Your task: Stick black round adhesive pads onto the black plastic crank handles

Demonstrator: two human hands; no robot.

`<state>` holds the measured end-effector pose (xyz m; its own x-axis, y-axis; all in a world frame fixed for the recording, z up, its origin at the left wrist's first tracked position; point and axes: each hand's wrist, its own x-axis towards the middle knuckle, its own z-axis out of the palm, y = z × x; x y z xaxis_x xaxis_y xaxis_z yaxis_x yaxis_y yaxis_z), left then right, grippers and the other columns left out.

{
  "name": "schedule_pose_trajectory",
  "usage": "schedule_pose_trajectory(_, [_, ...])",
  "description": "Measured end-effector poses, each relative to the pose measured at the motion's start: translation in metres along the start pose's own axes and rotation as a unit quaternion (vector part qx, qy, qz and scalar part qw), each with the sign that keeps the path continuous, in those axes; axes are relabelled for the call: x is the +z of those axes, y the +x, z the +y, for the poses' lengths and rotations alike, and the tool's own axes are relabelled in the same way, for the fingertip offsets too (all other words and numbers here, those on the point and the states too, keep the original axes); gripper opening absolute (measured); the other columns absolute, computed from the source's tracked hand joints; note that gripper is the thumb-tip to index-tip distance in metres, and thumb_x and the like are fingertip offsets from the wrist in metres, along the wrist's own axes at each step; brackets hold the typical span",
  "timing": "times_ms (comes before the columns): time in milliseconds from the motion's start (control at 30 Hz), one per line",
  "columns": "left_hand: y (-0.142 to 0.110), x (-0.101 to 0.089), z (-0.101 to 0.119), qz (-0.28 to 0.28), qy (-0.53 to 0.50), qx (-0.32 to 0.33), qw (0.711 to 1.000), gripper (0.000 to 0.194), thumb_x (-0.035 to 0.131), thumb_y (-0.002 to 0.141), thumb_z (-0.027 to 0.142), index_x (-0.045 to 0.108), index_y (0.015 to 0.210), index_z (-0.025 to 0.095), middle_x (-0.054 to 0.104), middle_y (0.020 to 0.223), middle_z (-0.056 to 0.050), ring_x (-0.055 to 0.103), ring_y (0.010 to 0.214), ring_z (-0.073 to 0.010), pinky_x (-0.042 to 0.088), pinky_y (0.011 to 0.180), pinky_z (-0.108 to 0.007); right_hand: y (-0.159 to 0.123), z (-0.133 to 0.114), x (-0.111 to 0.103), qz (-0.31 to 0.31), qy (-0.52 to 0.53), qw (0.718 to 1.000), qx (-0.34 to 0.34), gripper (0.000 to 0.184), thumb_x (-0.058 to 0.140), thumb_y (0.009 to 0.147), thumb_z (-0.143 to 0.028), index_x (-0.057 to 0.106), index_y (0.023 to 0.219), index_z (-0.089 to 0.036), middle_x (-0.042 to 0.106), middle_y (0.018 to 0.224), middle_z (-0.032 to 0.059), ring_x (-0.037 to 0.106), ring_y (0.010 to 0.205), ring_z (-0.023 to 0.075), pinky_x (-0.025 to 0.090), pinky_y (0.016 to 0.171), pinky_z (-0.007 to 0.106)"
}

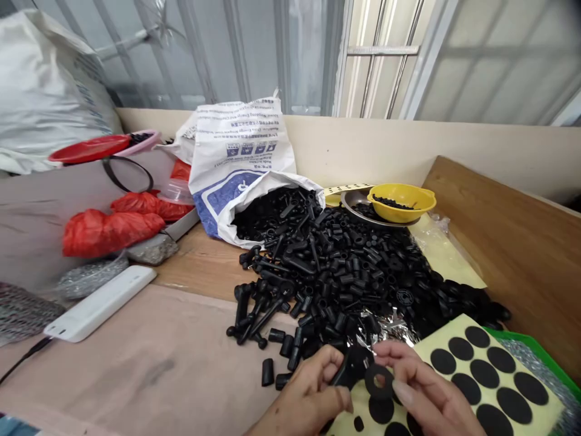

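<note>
My hands (367,387) are at the bottom of the view, close together and partly curled. My right hand (422,387) pinches a flat black rubber ring (373,383) between the fingertips, and its hole shows clearly. My left hand (308,393) is curled around a dark rubber piece (351,366), though my fingers partly hide it and I cannot tell its exact shape. Under my hands and to the right lies a pale yellow sheet of round black pads (485,363). Many pads remain stuck to it in rows, and I see no bare gaps among those in view, though my hands cover part of the sheet. A green tray (533,345) shows beyond its edge. Just past my hands, a crumpled piece of silver foil (385,324) lies against a wide heap of black rubber parts (349,272), a mix of short tubes, rings and longer pins. The heap spills from the mouth of a white woven sack (245,163). Farther back, a yellow scoop (402,203) holding a few black parts sits in a steel dish (358,206). A wooden board (512,242) stands along the right side.
</note>
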<state>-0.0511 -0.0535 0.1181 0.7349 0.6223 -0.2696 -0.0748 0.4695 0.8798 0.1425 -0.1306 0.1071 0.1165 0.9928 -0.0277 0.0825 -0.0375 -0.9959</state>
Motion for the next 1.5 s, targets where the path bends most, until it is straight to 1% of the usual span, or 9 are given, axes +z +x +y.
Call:
schedule_pose_trajectory(100, [-0.004,0.000,0.000,0.033,0.061,-0.024,0.997,0.021,0.061,0.065,0.023,0.047,0.080,0.018,0.057,0.061,0.005,0.040,0.051,-0.0063,0.027,0.049,-0.018,0.002,0.001,-0.001,-0.012,0.035,0.999,0.034,0.018,0.058,0.085,-0.033,0.061,0.072,-0.021,0.060,0.122,0.0088,0.063,0.104,0.0253,0.052,0.086,0.033])
schedule_pose_trajectory(200, [-0.003,0.001,-0.006,0.054,0.109,-0.046,0.992,0.034,0.058,0.062,0.020,0.050,0.095,0.018,0.060,0.061,0.006,0.038,0.045,-0.0057,0.027,0.043,-0.016,0.000,-0.001,0.007,-0.029,0.048,0.996,0.067,0.020,0.060,0.084,-0.036,0.059,0.071,-0.021,0.063,0.115,0.0073,0.063,0.098,0.0243,0.051,0.081,0.030])
schedule_pose_trajectory(367, [0.000,0.000,-0.012,0.029,0.089,-0.047,0.994,0.044,0.057,0.062,0.026,0.054,0.104,0.015,0.061,0.070,0.002,0.045,0.039,-0.0062,0.042,0.039,-0.020,-0.004,-0.008,0.016,-0.018,0.075,0.988,0.133,0.022,0.064,0.080,-0.038,0.060,0.068,-0.021,0.064,0.110,0.0061,0.059,0.100,0.0249,0.045,0.083,0.030])
schedule_pose_trajectory(533, [-0.001,0.001,-0.010,0.024,0.094,-0.047,0.994,0.046,0.053,0.061,0.022,0.060,0.106,0.013,0.062,0.072,-0.001,0.048,0.041,-0.0059,0.042,0.038,-0.017,-0.002,-0.007,0.015,-0.022,0.094,0.988,0.120,0.026,0.065,0.078,-0.040,0.058,0.063,-0.020,0.063,0.105,0.0057,0.058,0.092,0.0237,0.043,0.075,0.029])
schedule_pose_trajectory(667, [-0.002,0.001,-0.009,0.025,0.116,-0.054,0.991,0.046,0.052,0.061,0.018,0.063,0.105,0.013,0.063,0.072,-0.001,0.047,0.039,-0.0052,0.041,0.036,-0.015,-0.002,-0.003,0.013,-0.038,0.089,0.989,0.113,0.024,0.064,0.080,-0.038,0.057,0.064,-0.021,0.062,0.102,0.0047,0.057,0.090,0.0218,0.042,0.074,0.028])
schedule_pose_trajectory(1033, [-0.005,0.000,-0.012,0.041,0.148,-0.039,0.987,0.055,0.049,0.059,0.014,0.063,0.113,0.014,0.065,0.073,-0.002,0.046,0.045,-0.0067,0.044,0.038,-0.016,-0.004,-0.008,0.017,-0.033,0.046,0.992,0.113,0.023,0.062,0.081,-0.038,0.057,0.066,-0.021,0.061,0.098,0.0036,0.056,0.079,0.0186,0.042,0.069,0.027])
schedule_pose_trajectory(1167, [-0.007,-0.002,-0.012,0.039,0.167,-0.026,0.985,0.056,0.049,0.061,0.015,0.061,0.116,0.014,0.067,0.077,-0.003,0.048,0.047,-0.0075,0.044,0.040,-0.016,-0.003,-0.008,0.015,-0.057,0.023,0.993,0.105,0.022,0.060,0.083,-0.038,0.057,0.068,-0.022,0.059,0.098,0.0028,0.055,0.080,0.0178,0.042,0.069,0.025])
schedule_pose_trajectory(1333, [-0.009,-0.002,-0.007,0.015,0.163,-0.028,0.986,0.045,0.052,0.070,0.022,0.062,0.112,0.013,0.065,0.077,-0.003,0.046,0.045,-0.0058,0.040,0.040,-0.015,-0.003,-0.005,0.011,-0.073,-0.006,0.993,0.095,0.021,0.057,0.086,-0.036,0.056,0.070,-0.023,0.058,0.101,0.0024,0.053,0.085,0.0177,0.042,0.071,0.024])
schedule_pose_trajectory(1500, [-0.009,-0.003,-0.013,0.010,0.165,0.002,0.986,0.038,0.056,0.081,0.041,0.062,0.110,0.016,0.056,0.067,0.002,0.043,0.046,-0.0063,0.042,0.041,-0.016,-0.004,-0.004,0.015,-0.080,-0.026,0.994,0.077,0.019,0.056,0.087,-0.035,0.055,0.071,-0.023,0.058,0.100,0.0024,0.055,0.086,0.0174,0.044,0.070,0.023])
